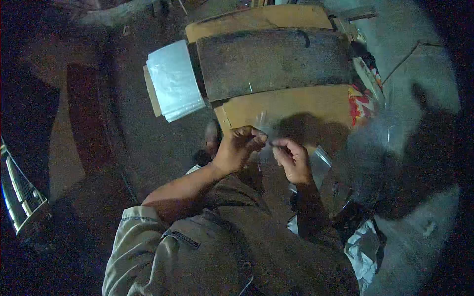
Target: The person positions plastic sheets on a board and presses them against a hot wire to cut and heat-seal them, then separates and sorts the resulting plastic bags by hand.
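My left hand (237, 147) is closed in a pinch in front of my body, above the near edge of the brown board. Close beside it, my right hand (295, 157) is pinched too, with the fingertips of both hands almost meeting. Faint glints of thin clear plastic (261, 118) show around the left fingertips; its outline is hard to make out. A tiny dark spot sits between the hands, too small to name. Below the right hand lies a clear plastic bag (321, 160).
A stack of clear plastic bags (175, 81) lies left of a dark worn slab (274, 61) on the brown board (296, 101). Red and yellow packaging (360, 104) is at the right edge. Crumpled white material (363, 249) lies on the floor at lower right.
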Available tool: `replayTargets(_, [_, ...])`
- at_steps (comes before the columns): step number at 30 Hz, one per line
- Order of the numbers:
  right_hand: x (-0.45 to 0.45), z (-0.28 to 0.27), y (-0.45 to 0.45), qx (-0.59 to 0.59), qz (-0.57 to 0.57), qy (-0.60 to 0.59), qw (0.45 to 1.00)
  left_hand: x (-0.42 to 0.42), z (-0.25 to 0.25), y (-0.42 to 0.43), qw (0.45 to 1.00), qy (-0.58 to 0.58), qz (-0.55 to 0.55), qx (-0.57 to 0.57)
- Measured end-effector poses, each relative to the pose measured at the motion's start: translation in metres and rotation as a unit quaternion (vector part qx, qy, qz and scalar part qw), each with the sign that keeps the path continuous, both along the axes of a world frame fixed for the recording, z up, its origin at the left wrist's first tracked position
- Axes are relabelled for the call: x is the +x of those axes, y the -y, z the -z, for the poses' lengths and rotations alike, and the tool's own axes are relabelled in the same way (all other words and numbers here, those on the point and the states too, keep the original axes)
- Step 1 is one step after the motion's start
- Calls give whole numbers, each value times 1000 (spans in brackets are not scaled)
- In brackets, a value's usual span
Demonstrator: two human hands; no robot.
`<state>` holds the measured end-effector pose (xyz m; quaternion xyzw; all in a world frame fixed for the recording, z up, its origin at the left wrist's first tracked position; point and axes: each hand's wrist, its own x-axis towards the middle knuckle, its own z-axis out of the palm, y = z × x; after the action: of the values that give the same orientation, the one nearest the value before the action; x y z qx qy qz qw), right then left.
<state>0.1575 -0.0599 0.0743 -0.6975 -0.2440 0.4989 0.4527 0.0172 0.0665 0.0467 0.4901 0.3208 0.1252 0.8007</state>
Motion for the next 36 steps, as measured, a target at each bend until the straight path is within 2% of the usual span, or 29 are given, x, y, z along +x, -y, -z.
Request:
replayTargets(5, [-5,8,-10,-25,28,-34,999,-3,-7,-11,998,-52,13,25])
replayTargets(7, [-8,11,-17,36,48,-12,998,-1,-5,-15,995,-87,25,31])
replayTargets(9, [-6,7,-27,20,34,11,999,3,-1,-16,997,-53,-52,24])
replayTargets(10, [-4,5,-32,7,22,37,999,5,2,-18,996,4,-87,38])
replayTargets(11, [-3,6,-37,3,20,34,999,4,3,-22,996,1,-88,34])
replayTargets(13, [-2,8,-47,19,48,-6,999,5,-9,-35,987,-113,-88,66])
replayTargets(15, [3,17,-57,-21,56,-4,998,0,3,-38,988,-75,-122,50])
replayTargets(17, [10,31,-65,-1,58,27,998,-3,5,-41,977,-91,-160,110])
replayTargets(18, [10,39,-71,48,83,38,995,-3,-2,-39,973,-90,-188,102])
replayTargets(19, [12,45,-75,44,82,34,995,-5,0,-37,973,-95,-188,99])
replayTargets(21, [17,52,-83,34,85,-6,996,-12,3,-34,933,-156,-147,287])
replayTargets(22, [20,45,-89,49,47,49,996,-14,1,-32,923,-175,-116,321])
replayTargets(23, [20,50,-90,46,46,47,997,-14,0,-30,924,-177,-115,319])
replayTargets(25, [19,61,-92,92,76,11,993,-13,-1,-24,876,-171,-76,444])
replayTargets(26, [20,64,-93,89,75,10,993,-17,-2,-20,887,-190,-30,421])
replayTargets(27, [20,67,-93,87,68,30,993,-14,-5,-20,888,-192,-29,417])
replayTargets(29, [19,71,-92,83,62,50,993,-4,-17,-21,854,-213,31,473])
replayTargets(31, [17,76,-89,66,114,-20,991,0,-13,-20,850,-206,59,480])
replayTargets(33, [21,85,-84,78,102,-54,990,7,-17,-19,815,-248,97,515])
replayTargets(35, [19,93,-79,91,89,-89,988,10,-12,-19,810,-262,133,508])
replayTargets(36, [12,96,-79,115,146,-100,977,14,-11,-19,798,-273,131,520])
